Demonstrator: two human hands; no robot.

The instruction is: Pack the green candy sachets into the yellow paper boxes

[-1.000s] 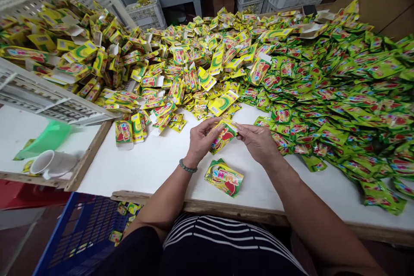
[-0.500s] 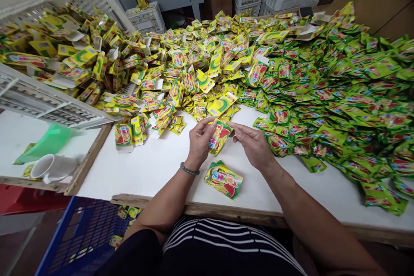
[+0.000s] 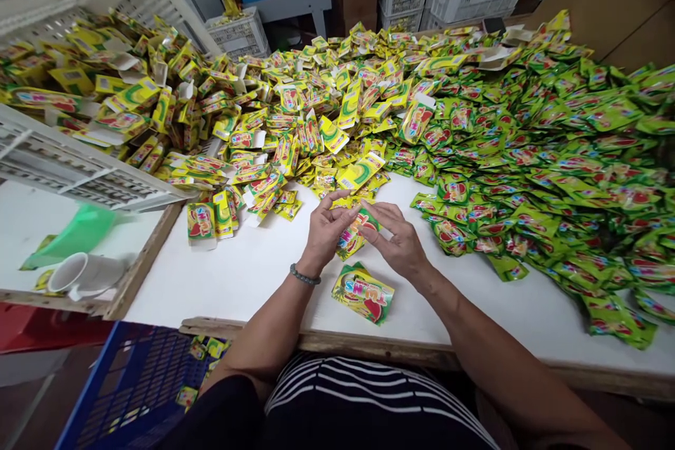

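Between both hands is a small candy carton (image 3: 349, 242), printed yellow and green with a watermelon picture. My left hand (image 3: 323, 230), with a beaded bracelet at the wrist, pinches its left upper side. The fingers of my right hand (image 3: 398, 239) press on its right upper edge and cover part of it. Just below, a flat printed carton (image 3: 363, 293) of like design lies on the white table (image 3: 237, 281). Beyond the hands lie a yellow carton (image 3: 362, 171) and a heap of small yellow cartons (image 3: 300, 102), some with white flaps raised.
Shiny green packets (image 3: 527, 162) are piled on the right. A tipped white crate (image 3: 89, 162) spills cartons at left. Near it stand a white mug (image 3: 87, 274) and a green scoop-like piece (image 3: 74, 235). A blue basket (image 3: 131, 380) sits below the table edge.
My right hand has moved left, its fingers now over the carton's upper edge. The carton stays in my left hand, and more of its printed face is covered.
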